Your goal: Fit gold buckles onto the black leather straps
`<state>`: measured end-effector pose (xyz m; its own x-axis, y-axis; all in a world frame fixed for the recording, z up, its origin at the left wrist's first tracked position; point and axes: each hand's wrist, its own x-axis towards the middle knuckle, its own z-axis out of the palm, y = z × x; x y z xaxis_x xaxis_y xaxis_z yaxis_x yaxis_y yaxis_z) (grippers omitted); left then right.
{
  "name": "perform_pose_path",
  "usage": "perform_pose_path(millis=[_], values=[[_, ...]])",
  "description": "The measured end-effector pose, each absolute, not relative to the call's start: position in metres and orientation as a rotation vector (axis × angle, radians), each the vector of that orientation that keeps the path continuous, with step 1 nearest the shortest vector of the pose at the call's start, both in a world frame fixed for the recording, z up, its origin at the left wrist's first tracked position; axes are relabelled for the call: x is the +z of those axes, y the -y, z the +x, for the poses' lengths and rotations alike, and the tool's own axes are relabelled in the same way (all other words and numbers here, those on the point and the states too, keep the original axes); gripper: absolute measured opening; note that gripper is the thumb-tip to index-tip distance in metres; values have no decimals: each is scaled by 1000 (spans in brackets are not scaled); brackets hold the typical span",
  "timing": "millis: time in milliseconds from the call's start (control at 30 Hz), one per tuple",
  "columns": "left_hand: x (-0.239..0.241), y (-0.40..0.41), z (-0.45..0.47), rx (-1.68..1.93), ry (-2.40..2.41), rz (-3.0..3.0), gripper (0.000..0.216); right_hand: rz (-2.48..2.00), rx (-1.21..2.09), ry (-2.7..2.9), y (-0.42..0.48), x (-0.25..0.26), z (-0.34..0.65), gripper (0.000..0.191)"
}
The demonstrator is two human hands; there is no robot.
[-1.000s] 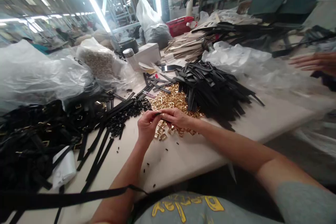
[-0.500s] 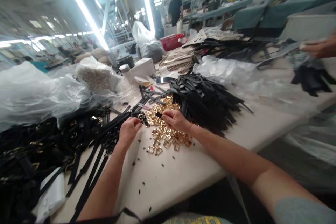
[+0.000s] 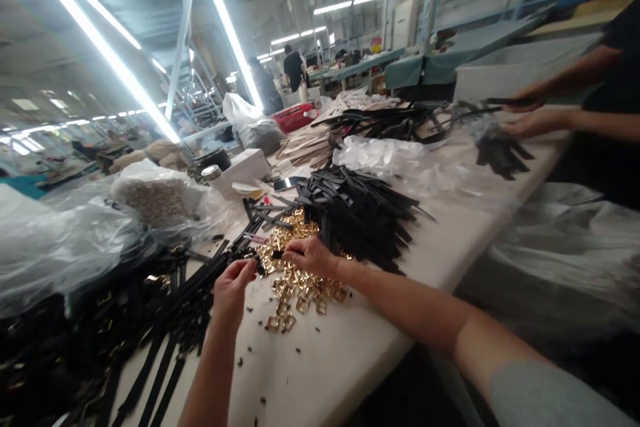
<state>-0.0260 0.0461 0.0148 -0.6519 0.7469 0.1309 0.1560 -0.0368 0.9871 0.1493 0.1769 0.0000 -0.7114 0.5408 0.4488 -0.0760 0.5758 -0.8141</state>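
The left hand (image 3: 233, 283) is curled with its fingertips pinched near a small dark piece at the edge of the heap of small black plastic loops (image 3: 210, 267); whether it really has one clamped I cannot tell, the spot being tiny and blurred. The right hand (image 3: 313, 255) is closed in a pinch on a short black loop piece (image 3: 276, 254), held just above the scattered pile of gold-coloured square metal buckles (image 3: 300, 283), which lies directly under and just beyond that pinch.

A second ago both hands met over the buckles, working one small piece between them. Since then they have drawn apart: the left has gone out to its own side, to the black loops, while the right has stayed over the gold pile (the view has also tipped upward). That reads as one piece finished with and fresh parts being gathered.

Beyond the right hand's pinch lies a heap of flat black straps (image 3: 360, 213) on the white table (image 3: 325, 360). Far off to the right, another person's hands (image 3: 530, 113) handle dark strips.
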Motion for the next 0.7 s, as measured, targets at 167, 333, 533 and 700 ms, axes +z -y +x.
perform_pose_path(millis=[167,333,533,700], values=[[9,-48,15,1933,-1389,521,44,-276,1069,2197,-169,-1,147,28],[-11,-54,13,1977,-1252,454,37,-289,1062,2254,-168,-1,147,27],[-17,-55,11,1941,-1226,489,39,-299,1023,2284,-168,-1,147,24],[-8,-51,17,1936,-1341,634,40,-296,942,2336,-169,0,147,26]])
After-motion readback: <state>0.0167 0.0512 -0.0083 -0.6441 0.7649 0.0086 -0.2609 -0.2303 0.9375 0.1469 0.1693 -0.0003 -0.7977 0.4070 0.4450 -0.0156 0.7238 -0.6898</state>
